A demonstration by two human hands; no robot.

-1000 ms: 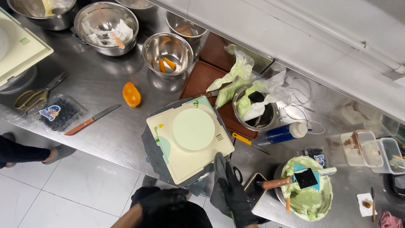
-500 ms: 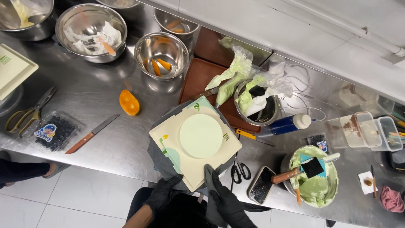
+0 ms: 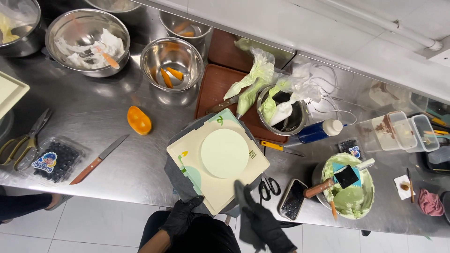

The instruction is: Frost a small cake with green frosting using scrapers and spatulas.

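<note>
A round cake (image 3: 224, 153) iced in pale green sits on a cream square board (image 3: 216, 161) atop a dark turntable, at the front edge of a steel counter (image 3: 103, 117). My right hand (image 3: 261, 220), in a black glove, hovers by the board's front right corner with fingers spread and nothing in it. Below the board's front left edge is my left hand (image 3: 180, 219), also black-gloved and loosely curled, holding nothing.
Right of the board lie black scissors (image 3: 269, 187), a phone (image 3: 293, 199) and a bowl of green cream (image 3: 349, 189) with a scraper. Behind are piping bags (image 3: 255, 79) in a steel pot, steel bowls (image 3: 171, 61), an orange scraper (image 3: 139, 120), a knife (image 3: 99, 159) and a blueberry box (image 3: 54, 159).
My view has shifted left and closer over the cake. My right hand has drawn back slightly from the board's corner, and my left hand stays low at the front edge.
</note>
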